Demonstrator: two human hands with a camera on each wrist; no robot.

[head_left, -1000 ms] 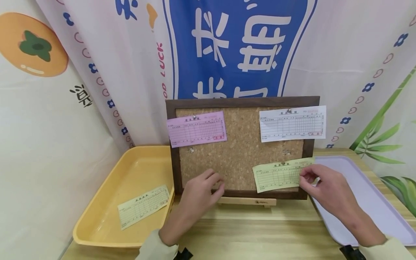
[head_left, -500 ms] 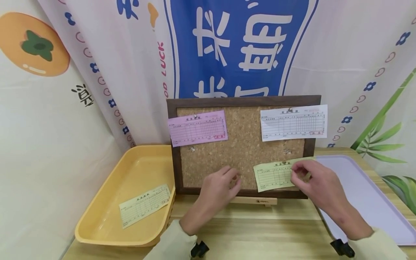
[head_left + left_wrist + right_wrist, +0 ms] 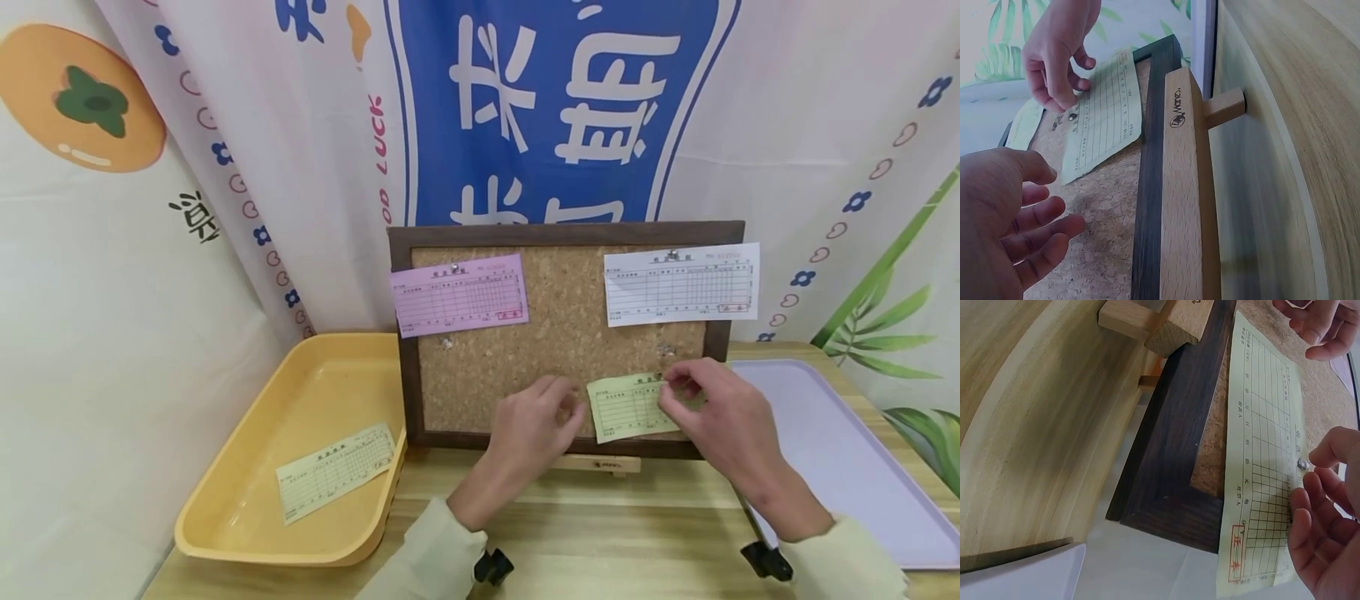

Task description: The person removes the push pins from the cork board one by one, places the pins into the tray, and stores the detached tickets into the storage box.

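Note:
A pale yellow receipt slip [image 3: 626, 408] hangs from a metal pushpin [image 3: 1302, 464] at the lower right of a dark-framed corkboard [image 3: 555, 333]. My right hand [image 3: 723, 408] is in front of the slip's right half, fingers bent; in the right wrist view its thumb and index fingertips are right beside the pin head, with nothing between them. My left hand [image 3: 532, 425] hovers before the cork, fingers loosely bent and holding nothing, its fingertips near the slip's left edge. A pink slip [image 3: 461, 300] is pinned upper left, a white slip [image 3: 681, 287] upper right.
Two bare pushpins show in the cork, one below the pink slip and a pushpin [image 3: 666, 351] below the white. A yellow tray [image 3: 217, 517] with another pale yellow slip [image 3: 337, 471] stands left, a lavender tray [image 3: 862, 467] right. A wooden stand [image 3: 1182, 187] supports the board.
My left hand has moved right across the board's lower part to near the yellow slip. My right hand has shifted left and slightly up, from the slip's right edge toward its pin.

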